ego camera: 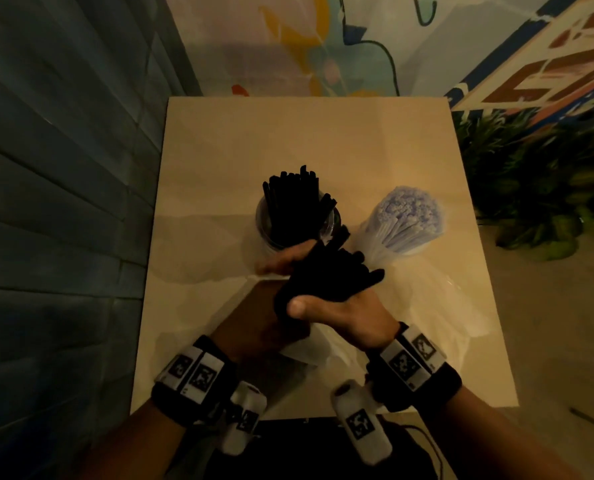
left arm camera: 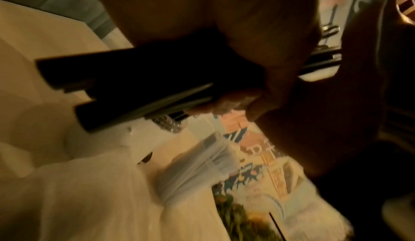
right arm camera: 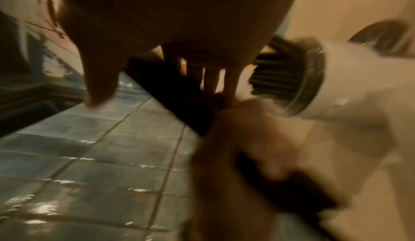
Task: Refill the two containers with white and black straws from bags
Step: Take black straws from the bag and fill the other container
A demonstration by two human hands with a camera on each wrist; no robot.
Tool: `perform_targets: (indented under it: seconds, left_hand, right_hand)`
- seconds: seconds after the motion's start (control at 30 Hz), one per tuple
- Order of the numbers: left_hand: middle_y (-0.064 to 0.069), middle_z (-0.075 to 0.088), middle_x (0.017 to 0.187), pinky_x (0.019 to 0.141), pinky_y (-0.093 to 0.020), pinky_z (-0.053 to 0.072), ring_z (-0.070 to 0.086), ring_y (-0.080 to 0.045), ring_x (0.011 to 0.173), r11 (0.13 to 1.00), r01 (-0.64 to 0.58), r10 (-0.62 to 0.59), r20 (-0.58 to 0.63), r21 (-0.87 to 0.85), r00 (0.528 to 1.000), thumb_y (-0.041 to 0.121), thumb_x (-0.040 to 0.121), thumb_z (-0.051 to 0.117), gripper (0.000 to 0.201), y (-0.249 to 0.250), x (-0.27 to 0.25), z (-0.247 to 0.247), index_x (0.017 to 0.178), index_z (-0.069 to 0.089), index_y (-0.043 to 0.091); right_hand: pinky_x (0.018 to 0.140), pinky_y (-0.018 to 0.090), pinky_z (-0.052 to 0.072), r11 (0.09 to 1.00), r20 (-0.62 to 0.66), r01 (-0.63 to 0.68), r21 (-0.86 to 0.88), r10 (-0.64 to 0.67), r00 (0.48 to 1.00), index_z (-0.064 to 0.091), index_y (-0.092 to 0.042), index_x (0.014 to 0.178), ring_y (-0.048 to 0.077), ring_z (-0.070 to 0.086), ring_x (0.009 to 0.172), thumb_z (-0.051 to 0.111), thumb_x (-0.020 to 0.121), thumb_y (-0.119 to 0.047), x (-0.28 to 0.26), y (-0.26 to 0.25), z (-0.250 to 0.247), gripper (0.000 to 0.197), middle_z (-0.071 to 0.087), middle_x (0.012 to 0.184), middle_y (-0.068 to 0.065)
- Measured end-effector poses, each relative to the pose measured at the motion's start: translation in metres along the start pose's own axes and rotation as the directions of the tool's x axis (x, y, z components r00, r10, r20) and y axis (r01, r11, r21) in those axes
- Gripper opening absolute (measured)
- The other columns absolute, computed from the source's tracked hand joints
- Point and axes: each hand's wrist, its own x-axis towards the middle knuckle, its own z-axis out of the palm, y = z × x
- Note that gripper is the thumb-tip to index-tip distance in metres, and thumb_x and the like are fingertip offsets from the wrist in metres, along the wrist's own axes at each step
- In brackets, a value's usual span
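A bundle of black straws is held in both hands above the table's middle, tilted toward the far right. My right hand grips its lower part, thumb across the top. My left hand wraps it from the left, close to the container of black straws. The container of white straws stands to the right. In the left wrist view the black straws pass under my palm. In the right wrist view the black bundle sits beneath my fingers, with the black straw container just beyond.
A clear plastic bag lies crumpled on the beige table, right of and under my hands. A dark tiled wall runs along the left. Green plants stand off the table's right edge.
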Motion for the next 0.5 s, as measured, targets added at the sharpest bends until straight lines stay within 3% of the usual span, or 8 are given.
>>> perform_targets:
  seconds: [0.07,0.13,0.23,0.27,0.3,0.37,0.4,0.5]
  left_hand:
    - [0.025,0.068,0.106,0.088,-0.026,0.054,0.064,0.003,0.101,0.993,-0.088,0.083,0.057,0.077,0.995,0.03,0.07,0.066,0.065,-0.003,0.0,0.006,0.115,0.043,0.071]
    - [0.014,0.066,0.11,0.093,-0.037,0.053,0.064,-0.013,0.11,0.99,-0.067,0.056,0.084,0.126,0.995,0.035,0.068,0.069,0.065,-0.002,0.003,0.009,0.113,0.042,0.074]
    - [0.02,0.071,0.099,0.087,-0.029,0.051,0.065,0.0,0.101,0.995,0.038,-0.043,0.057,0.094,0.997,0.019,0.073,0.081,0.043,-0.015,0.011,0.003,0.107,0.064,0.041]
    - [0.016,0.071,0.104,0.087,-0.027,0.05,0.065,-0.001,0.102,0.997,0.054,-0.056,0.035,0.05,0.998,0.022,0.078,0.079,0.037,-0.019,0.012,0.0,0.111,0.064,0.029]
    - [0.006,0.07,0.115,0.091,-0.032,0.05,0.064,-0.01,0.109,0.996,0.072,-0.072,0.013,-0.047,0.997,0.037,0.08,0.076,0.048,-0.021,0.011,-0.003,0.121,0.061,0.018]
    - [-0.012,0.059,0.134,0.103,-0.05,0.043,0.056,-0.029,0.124,0.911,0.202,-0.22,-0.011,-0.36,0.975,0.073,0.071,0.065,0.094,-0.024,0.007,-0.009,0.138,0.048,0.009]
    - [-0.014,0.055,0.139,0.109,-0.057,0.036,0.053,-0.032,0.128,0.837,0.232,-0.264,0.006,-0.495,0.965,0.082,0.069,0.057,0.101,-0.027,0.007,-0.011,0.141,0.047,0.011]
    - [-0.002,0.06,0.136,0.113,-0.055,0.029,0.056,-0.024,0.126,0.722,0.269,-0.333,0.02,-0.637,0.943,0.073,0.09,0.024,0.068,-0.02,0.011,-0.006,0.126,0.065,0.033]
  right_hand:
    - [0.089,0.063,0.051,0.999,-0.023,-0.015,0.046,0.016,1.0,0.066,-0.005,0.094,0.043,0.066,0.094,0.073,0.087,-0.02,0.001,-0.002,0.005,0.018,0.069,0.094,0.021]
    - [0.073,0.06,0.053,0.997,-0.118,0.014,0.08,-0.005,0.993,0.06,-0.003,0.081,0.045,0.063,0.075,0.07,0.088,-0.011,0.001,-0.003,0.009,0.014,0.063,0.075,0.022]
    - [0.064,0.06,0.051,0.991,-0.235,0.129,0.039,-0.116,0.965,0.059,-0.007,0.077,0.044,0.06,0.066,0.068,0.089,-0.013,0.003,-0.012,0.009,0.015,0.06,0.069,0.018]
    - [0.064,0.06,0.051,0.985,-0.266,0.173,0.026,-0.16,0.951,0.06,-0.01,0.077,0.044,0.06,0.066,0.067,0.088,-0.014,0.005,-0.018,0.007,0.013,0.06,0.069,0.016]
    - [0.064,0.06,0.051,0.977,-0.29,0.214,0.013,-0.201,0.936,0.06,-0.013,0.078,0.043,0.06,0.066,0.067,0.088,-0.015,0.007,-0.025,0.005,0.012,0.061,0.07,0.013]
    - [0.063,0.057,0.053,0.961,-0.293,0.276,-0.012,-0.267,0.918,0.06,-0.014,0.08,0.038,0.063,0.065,0.066,0.089,-0.013,0.01,-0.035,0.003,0.011,0.063,0.07,0.01]
    - [0.062,0.055,0.053,0.96,-0.272,0.28,-0.024,-0.276,0.922,0.06,-0.015,0.08,0.037,0.064,0.065,0.066,0.089,-0.012,0.012,-0.036,0.004,0.011,0.064,0.069,0.011]
    - [0.062,0.042,0.056,0.971,-0.182,0.231,-0.064,-0.239,0.954,0.064,-0.007,0.08,0.031,0.066,0.066,0.069,0.089,-0.003,0.015,-0.027,0.013,0.011,0.065,0.072,0.019]
